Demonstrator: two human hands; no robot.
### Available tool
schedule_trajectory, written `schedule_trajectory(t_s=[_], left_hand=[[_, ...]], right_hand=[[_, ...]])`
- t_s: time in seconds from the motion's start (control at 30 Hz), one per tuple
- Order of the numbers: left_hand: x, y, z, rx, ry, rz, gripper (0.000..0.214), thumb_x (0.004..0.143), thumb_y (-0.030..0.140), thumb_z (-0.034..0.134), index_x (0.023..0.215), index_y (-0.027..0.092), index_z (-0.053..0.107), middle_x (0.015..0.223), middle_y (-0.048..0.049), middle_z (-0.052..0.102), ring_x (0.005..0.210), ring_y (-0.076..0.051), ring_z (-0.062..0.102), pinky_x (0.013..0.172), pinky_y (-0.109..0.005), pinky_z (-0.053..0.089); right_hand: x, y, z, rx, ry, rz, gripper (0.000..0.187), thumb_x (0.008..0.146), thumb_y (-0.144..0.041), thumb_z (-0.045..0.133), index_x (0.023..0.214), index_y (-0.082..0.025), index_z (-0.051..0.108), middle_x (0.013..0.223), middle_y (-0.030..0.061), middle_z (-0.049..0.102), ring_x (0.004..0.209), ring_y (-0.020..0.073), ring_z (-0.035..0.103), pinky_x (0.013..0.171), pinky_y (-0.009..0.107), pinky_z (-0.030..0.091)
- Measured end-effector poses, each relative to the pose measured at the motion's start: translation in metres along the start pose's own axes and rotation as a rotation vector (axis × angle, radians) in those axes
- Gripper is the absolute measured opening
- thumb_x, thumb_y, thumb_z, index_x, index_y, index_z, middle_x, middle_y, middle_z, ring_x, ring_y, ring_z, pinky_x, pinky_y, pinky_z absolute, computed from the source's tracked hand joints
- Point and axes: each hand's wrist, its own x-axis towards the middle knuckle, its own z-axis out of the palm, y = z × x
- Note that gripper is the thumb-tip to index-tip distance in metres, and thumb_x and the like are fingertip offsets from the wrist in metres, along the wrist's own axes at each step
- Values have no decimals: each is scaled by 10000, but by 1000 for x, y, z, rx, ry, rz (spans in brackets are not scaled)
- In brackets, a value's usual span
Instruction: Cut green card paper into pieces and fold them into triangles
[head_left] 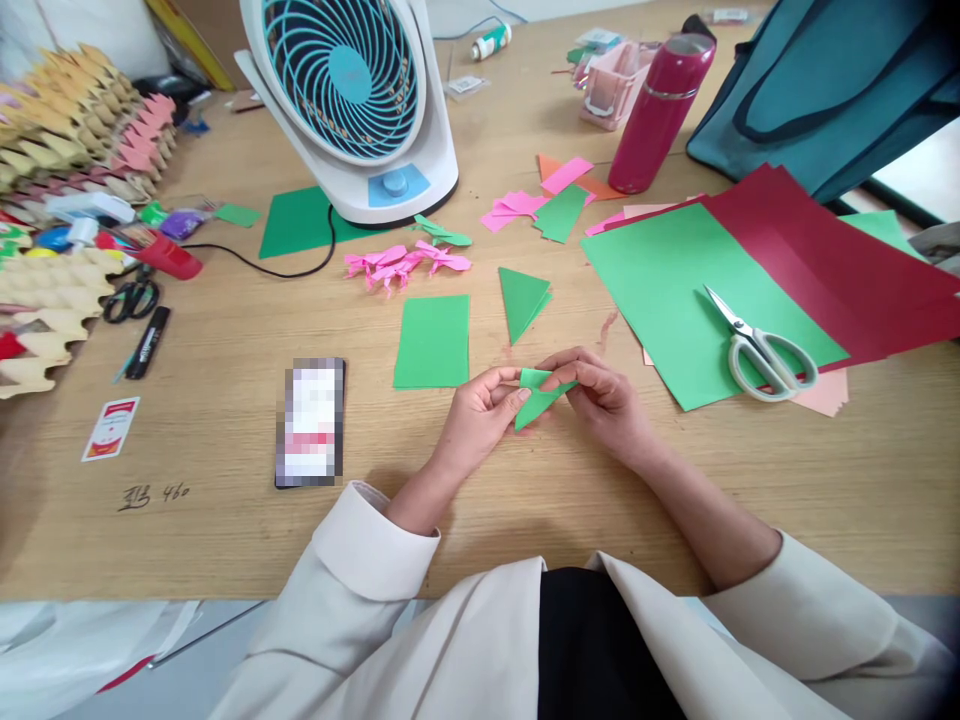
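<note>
A small folded green paper triangle (537, 396) is held just above the wooden table (225, 520) in front of me. My left hand (484, 408) pinches its left side with thumb and fingers. From the right, my right hand (604, 395) pinches its upper edge. A second folded green triangle (523, 300) lies on the table just beyond my hands, and a flat green rectangle (433, 341) lies to its left.
A phone (310, 422) lies left of my hands. Large green (675, 290) and red (825, 250) sheets with scissors (761, 350) on them sit at right. A fan (352, 100), a magenta bottle (660, 110), pink paper pieces (405, 265) and stacked paper crafts (67, 130) lie farther back.
</note>
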Motion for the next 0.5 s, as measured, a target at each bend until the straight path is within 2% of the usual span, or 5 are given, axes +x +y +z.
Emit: schedule_trajectory(t_s=[0.2,0.27,0.4,0.5], left_hand=[[1,-2,0,24,31,33,406,775,374,763,1095,163,630,772,-19,749,609,-150,701,511,-217,550],[1,-2,0,6,22,10,428,761,376,775,1101,167,618,805,-21,751,633,-159,711,515,-227,566],[0,-1,0,-23,-28,-65,471,755,424,776,1104,173,584,868,-38,749,652,-188,737,502,-241,581],[-1,0,1,-16,-48,-98,467,741,448,783,1046,169,567,854,-31,736,644,-199,743,487,-240,582]], right_hand=[[0,4,3,166,40,166,259,906,-178,559,1150,-248,610,1070,55,674,1016,184,653,892,349,532],[-1,5,4,218,73,218,260,879,-203,606,1136,-246,607,1044,49,678,992,180,662,855,329,546],[-1,3,6,224,144,255,170,824,-193,658,988,-238,648,951,24,681,901,162,657,789,295,536],[-1,-1,7,279,166,292,157,780,-209,701,930,-239,664,886,3,682,814,149,642,731,278,525]])
